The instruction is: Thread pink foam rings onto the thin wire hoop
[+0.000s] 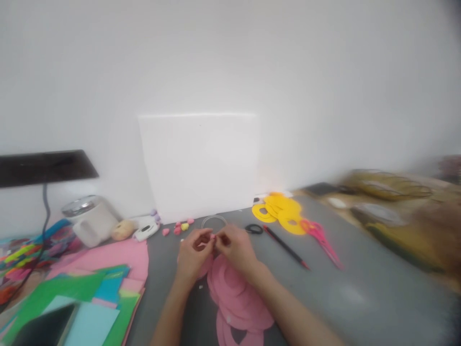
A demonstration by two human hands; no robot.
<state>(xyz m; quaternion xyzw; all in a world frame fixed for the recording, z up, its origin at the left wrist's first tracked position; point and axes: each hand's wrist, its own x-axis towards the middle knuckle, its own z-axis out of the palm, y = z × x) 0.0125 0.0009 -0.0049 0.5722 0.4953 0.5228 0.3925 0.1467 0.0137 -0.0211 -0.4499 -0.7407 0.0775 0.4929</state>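
In the middle of the table my left hand (194, 254) pinches a small pink bead-like piece (212, 237) between thumb and forefinger. My right hand (236, 247) is closed in a pinch right against it; what its fingertips hold is too small to tell. Just behind the hands lies a thin clear loop (213, 217), perhaps of cord; whether it runs into my fingers is hidden. Overlapping pink paper cutouts (243, 307) with round holes lie under and between my forearms. Several pink and yellow beads (177, 229) sit to the left of the loop.
Yellow paper cutouts (288, 211), pink scissors (322, 240), a red-and-black pencil (286, 246) and a black ring-shaped handle (254, 229) lie right. Left are coloured paper sheets (75, 288), a white mug (91, 226) and a white device (147, 231). A white board (201, 166) leans on the wall.
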